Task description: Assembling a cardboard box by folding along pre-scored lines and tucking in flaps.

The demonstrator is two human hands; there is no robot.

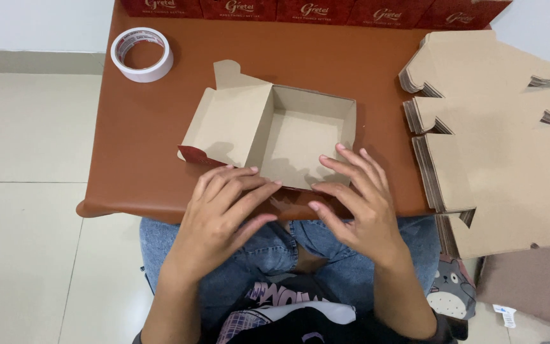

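Left hand (pixel 224 207): fingers spread, pressing flat on the near wall of the shallow brown cardboard box (pixel 300 137), steadying it.
Right hand (pixel 354 197): spread likewise on the same edge.
Box: mid-table, lid flap open leftward, nothing inside.
Table (pixel 128 159): reddish-brown; white tape roll (pixel 142 54) far left, stacks of flat cardboard blanks (pixel 498 146) on the right.

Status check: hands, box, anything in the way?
Left hand and right hand open, fingers on near wall of cardboard box. Lid flap open left. Nothing blocking.

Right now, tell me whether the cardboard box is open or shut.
Open. The cardboard box has its lid flap laid out flat to the left, and its brown inside shows empty.
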